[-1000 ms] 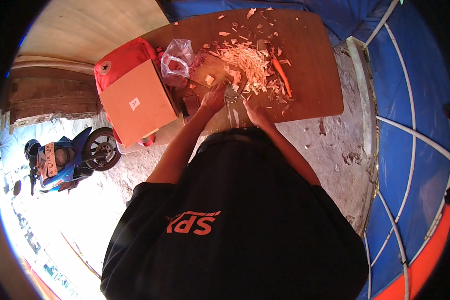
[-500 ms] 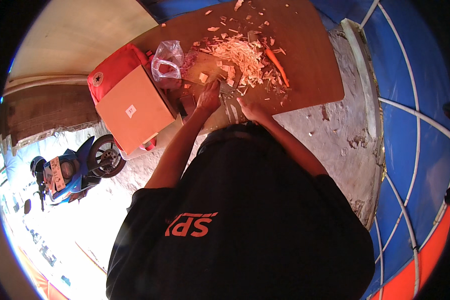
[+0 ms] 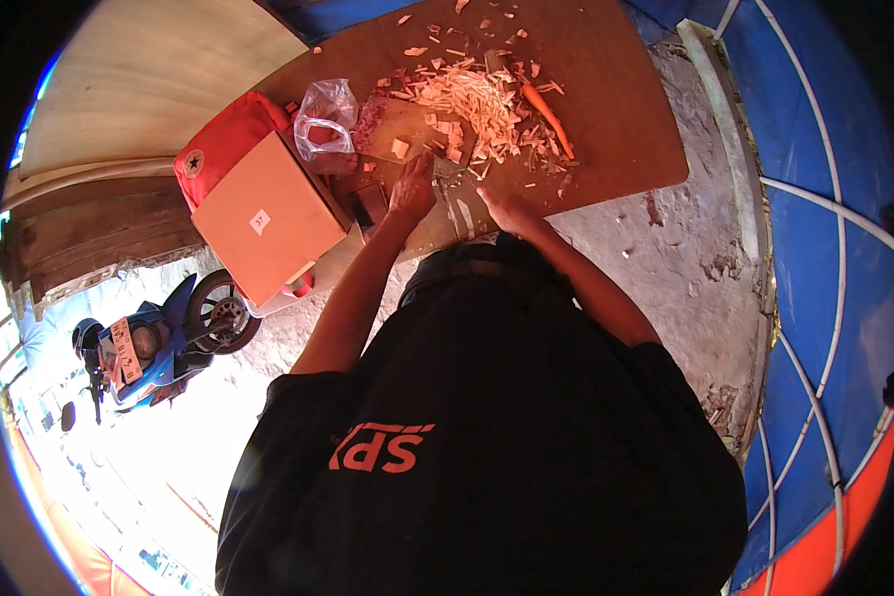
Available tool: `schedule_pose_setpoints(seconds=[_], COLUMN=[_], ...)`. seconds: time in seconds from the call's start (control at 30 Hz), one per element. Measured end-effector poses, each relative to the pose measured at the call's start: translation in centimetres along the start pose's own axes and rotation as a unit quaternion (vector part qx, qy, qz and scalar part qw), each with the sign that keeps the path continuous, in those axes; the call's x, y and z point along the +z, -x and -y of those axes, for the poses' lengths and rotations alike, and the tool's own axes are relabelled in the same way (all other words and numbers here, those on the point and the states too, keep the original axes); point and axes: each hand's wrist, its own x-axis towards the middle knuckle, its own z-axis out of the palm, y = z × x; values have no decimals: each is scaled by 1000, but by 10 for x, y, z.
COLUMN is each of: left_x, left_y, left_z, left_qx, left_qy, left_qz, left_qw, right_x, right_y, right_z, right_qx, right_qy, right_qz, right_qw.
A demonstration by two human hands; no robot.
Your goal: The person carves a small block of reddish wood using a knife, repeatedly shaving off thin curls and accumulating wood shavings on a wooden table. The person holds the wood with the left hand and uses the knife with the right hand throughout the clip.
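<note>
A wooden table (image 3: 616, 119) holds a spread of pale chopped strips and chips (image 3: 482, 109), with an orange carrot (image 3: 546, 117) to their right. My left hand (image 3: 413, 194) has its fingers closed on or against something indistinct by a grey, flat piece (image 3: 449, 171) at the lower edge of a light board (image 3: 392, 124). My right hand (image 3: 507, 209) is low on that piece's right, fingers curled; whatever they hold is too small to make out. A crumpled clear plastic bag (image 3: 323, 119) lies left of the board.
A cardboard box (image 3: 268, 228) and red backpack (image 3: 223, 139) sit at the table's left. A motorbike (image 3: 144, 348) is parked lower left. A concrete floor (image 3: 666, 258) borders the table; blue sheeting (image 3: 805, 278) with white pipes lines the right side.
The whole scene has shifted a little upward at the table and rightward at the motorbike as the view moved. My hands stay close together at the board's lower edge, moved only slightly.
</note>
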Motion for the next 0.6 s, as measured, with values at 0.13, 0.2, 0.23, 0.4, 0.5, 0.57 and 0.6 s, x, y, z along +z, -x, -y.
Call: schedule_pose_setpoints(seconds=[0.13,0.2,0.23,0.4,0.5,0.57,0.6], left_x=[3,4,4,3,1,2,2], left_y=[-2,-3,-3,-1,-1,-1,-1], left_z=[3,5,6,6,7,7,7], left_qx=[-16,-13,-8,-18,-28,-16,-2], left_qy=[9,6,1,15,24,26,20], left_qz=[39,50,47,56,62,55,34], left_qw=[999,999,999,998,997,998,999], right_x=[0,-3,-4,1,4,8,9], right_y=[-1,-2,-3,-3,-10,-12,-12], right_z=[-4,-1,3,16,14,11,9], right_qx=[18,28,32,-3,-14,-32,-48], right_qy=[38,13,1,-18,-13,24,4], right_qz=[-63,-56,-46,-53,-34,-41,-47], right_qw=[997,998,998,998,999,998,998])
